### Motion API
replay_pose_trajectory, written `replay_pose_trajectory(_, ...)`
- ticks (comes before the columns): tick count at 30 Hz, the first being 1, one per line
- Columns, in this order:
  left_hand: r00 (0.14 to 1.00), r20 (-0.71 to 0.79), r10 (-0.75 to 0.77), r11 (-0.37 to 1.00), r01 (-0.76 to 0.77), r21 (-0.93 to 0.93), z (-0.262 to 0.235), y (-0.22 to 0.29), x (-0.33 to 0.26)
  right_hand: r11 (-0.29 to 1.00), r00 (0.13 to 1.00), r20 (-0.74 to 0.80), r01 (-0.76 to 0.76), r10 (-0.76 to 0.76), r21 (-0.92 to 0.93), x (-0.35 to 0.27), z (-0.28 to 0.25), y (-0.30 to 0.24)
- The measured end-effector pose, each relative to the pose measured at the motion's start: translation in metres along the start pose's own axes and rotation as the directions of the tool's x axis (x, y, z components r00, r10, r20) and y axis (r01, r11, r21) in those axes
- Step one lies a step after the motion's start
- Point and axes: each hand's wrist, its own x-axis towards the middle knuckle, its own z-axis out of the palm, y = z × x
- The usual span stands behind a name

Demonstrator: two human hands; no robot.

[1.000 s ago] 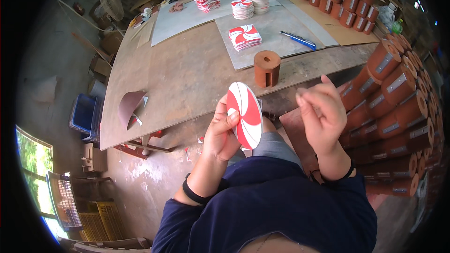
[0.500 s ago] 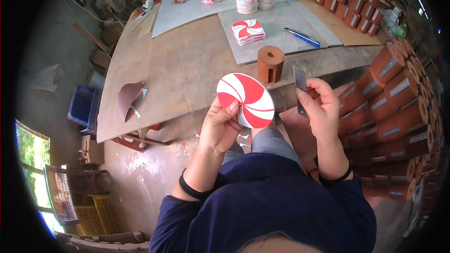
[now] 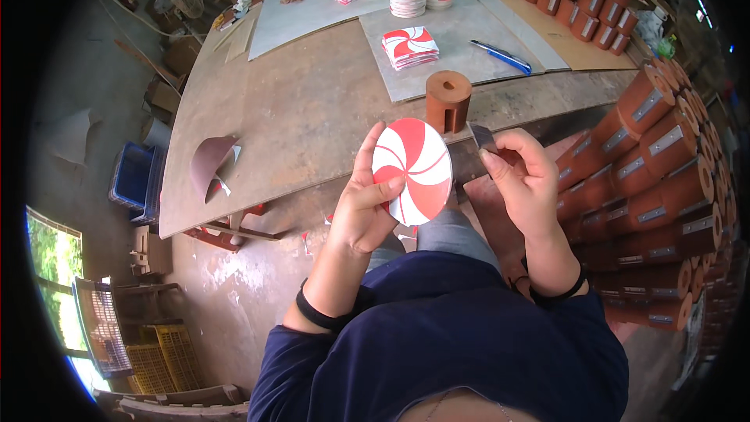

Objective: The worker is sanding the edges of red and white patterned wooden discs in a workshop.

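Workshop table [image 3: 312, 117], brown block [image 3: 448, 99] beyond swirl disc [image 3: 412, 169], left hand [image 3: 367, 203] gripping

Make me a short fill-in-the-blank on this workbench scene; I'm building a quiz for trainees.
1. The left hand holds a round disc with a red and ____ swirl.
2. The right hand holds a small grey ____ beside the disc.
3. The brown wooden block stands near the table edge, just ____ the disc in the picture.
4. The pen on the grey sheet is ____.

Missing words: white; blade; above; blue
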Motion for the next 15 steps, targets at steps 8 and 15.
replay_pose_trajectory(8, 0.993, 0.101, -0.056, 0.965, 0.080, -0.250, -0.020, -0.008, 0.004, 0.983, 0.992, 0.026, 0.129, -0.127, -0.127, 0.000, 0.008, -0.001)
replay_pose_trajectory(15, 0.988, 0.081, -0.133, 0.949, 0.151, -0.278, -0.015, -0.008, 0.003, 0.901, 0.933, 0.026, 0.353, -0.358, -0.252, 0.003, 0.010, -0.003)
